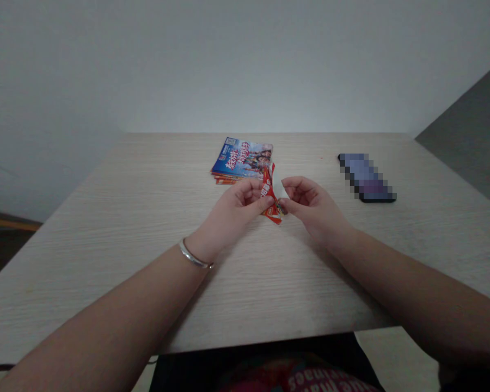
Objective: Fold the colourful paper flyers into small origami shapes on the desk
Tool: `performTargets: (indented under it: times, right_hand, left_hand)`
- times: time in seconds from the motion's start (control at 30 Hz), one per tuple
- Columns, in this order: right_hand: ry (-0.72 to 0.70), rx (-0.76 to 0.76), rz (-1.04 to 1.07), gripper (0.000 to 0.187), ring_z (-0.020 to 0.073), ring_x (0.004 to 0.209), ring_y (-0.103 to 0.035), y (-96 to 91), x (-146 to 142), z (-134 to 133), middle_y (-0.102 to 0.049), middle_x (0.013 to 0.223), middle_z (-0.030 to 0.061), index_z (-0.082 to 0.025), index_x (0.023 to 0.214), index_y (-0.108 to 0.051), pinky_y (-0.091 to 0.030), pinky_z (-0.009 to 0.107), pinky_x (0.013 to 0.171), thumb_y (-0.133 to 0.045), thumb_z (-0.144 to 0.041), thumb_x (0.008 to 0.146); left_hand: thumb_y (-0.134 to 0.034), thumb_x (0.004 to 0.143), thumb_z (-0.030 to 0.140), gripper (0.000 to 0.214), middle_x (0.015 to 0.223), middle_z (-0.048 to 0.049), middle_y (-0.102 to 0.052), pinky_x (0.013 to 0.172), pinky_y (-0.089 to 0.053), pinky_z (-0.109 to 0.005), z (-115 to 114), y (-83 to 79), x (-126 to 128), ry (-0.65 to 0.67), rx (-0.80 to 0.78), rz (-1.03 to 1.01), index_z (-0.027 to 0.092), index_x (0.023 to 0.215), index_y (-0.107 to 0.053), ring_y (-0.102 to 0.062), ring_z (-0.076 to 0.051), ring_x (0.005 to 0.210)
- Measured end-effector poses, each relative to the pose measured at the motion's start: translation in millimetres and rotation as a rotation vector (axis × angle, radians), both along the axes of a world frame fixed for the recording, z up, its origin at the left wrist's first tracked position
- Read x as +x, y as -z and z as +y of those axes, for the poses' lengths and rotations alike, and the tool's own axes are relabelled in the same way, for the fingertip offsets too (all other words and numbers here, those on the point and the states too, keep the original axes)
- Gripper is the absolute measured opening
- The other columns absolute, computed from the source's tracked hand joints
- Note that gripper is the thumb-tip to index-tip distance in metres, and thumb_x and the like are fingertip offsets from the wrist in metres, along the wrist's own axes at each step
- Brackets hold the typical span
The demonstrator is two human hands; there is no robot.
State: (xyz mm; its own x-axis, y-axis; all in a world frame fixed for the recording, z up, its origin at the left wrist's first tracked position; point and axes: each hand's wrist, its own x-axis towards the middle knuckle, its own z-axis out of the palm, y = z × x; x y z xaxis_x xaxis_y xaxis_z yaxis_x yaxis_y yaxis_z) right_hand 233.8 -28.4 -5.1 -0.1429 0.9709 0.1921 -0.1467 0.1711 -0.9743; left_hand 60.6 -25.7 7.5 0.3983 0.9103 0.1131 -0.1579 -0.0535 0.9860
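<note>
My left hand (237, 207) and my right hand (309, 206) meet over the middle of a pale wooden table (126, 218). Both pinch a small folded piece of red and white printed paper (271, 195), the left hand on its left side, the right hand on its right and lower edge. The paper is held upright a little above the table top. A silver bangle (194, 256) circles my left wrist. Just behind the hands lies a small stack of colourful printed leaflets (242, 159), blue on top.
A dark phone (366, 178) lies flat at the right of the table, its screen blurred out. A plain white wall stands behind the table's far edge. The near edge runs just above my lap.
</note>
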Motion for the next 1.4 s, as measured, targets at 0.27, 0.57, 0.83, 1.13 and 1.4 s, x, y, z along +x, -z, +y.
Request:
performTargets:
  times: [0.27, 0.57, 0.83, 1.13, 1.4]
  right_hand:
    - [-0.052, -0.056, -0.006, 0.025, 0.0087, 0.058, -0.052, -0.2, -1.2, 0.5, -0.053, 0.067, -0.0069, -0.023, 0.076, -0.055, -0.045, 0.025, 0.055, -0.078, -0.026, 0.067]
    - [-0.091, -0.061, -0.061, 0.03, 0.0085, 0.054, -0.049, -0.9, -3.5, -1.3, -0.055, 0.062, -0.0065, -0.022, 0.072, -0.054, -0.04, 0.024, 0.051, -0.078, -0.04, 0.07]
    - [-0.015, -0.02, -0.104, 0.031, 0.0092, 0.051, -0.043, -3.6, -4.0, -5.7, -0.053, 0.059, -0.0055, -0.023, 0.074, -0.059, -0.034, 0.024, 0.046, -0.072, -0.051, 0.076]
    - [-0.014, 0.004, -0.138, 0.031, 0.0094, 0.054, -0.043, -3.4, -3.8, -6.2, -0.05, 0.06, -0.0059, -0.023, 0.073, -0.055, -0.034, 0.025, 0.051, -0.072, -0.048, 0.076]
    - [-0.034, 0.023, -0.131, 0.027, 0.009, 0.055, -0.043, -5.1, -4.8, -7.8, -0.051, 0.061, -0.0054, -0.022, 0.069, -0.053, -0.036, 0.024, 0.05, -0.072, -0.041, 0.076]
  left_hand:
    - [-0.067, 0.082, 0.019, 0.015, 0.087, -0.0009, -0.068, 0.073, -0.053, -0.025, -1.3, -0.2, -0.4, -0.007, 0.01, 0.071, 0.015, 0.096, -0.062, -0.065, -0.011, 0.076]
    - [-0.06, 0.089, 0.028, 0.012, 0.082, -0.0004, -0.064, 0.07, -0.05, -0.026, -2.2, -0.4, -0.6, -0.092, 0.138, 0.17, 0.016, 0.09, -0.063, -0.06, -0.012, 0.073]
    - [-0.066, 0.083, 0.023, 0.009, 0.079, 0.0018, -0.062, 0.068, -0.047, -0.023, -6.3, -3.4, 0.8, -0.097, 0.169, 0.134, 0.017, 0.089, -0.062, -0.057, -0.01, 0.071]
    - [-0.069, 0.078, 0.024, 0.01, 0.074, 0.0016, -0.065, 0.067, -0.05, -0.025, -7.1, -4.3, 1.3, -0.099, 0.112, 0.075, 0.017, 0.083, -0.064, -0.058, -0.011, 0.068]
    - [-0.07, 0.08, 0.024, 0.009, 0.074, 0.0008, -0.065, 0.068, -0.048, -0.024, -8.6, -6.0, -0.8, -0.063, 0.124, 0.109, 0.016, 0.077, -0.065, -0.058, -0.01, 0.069]
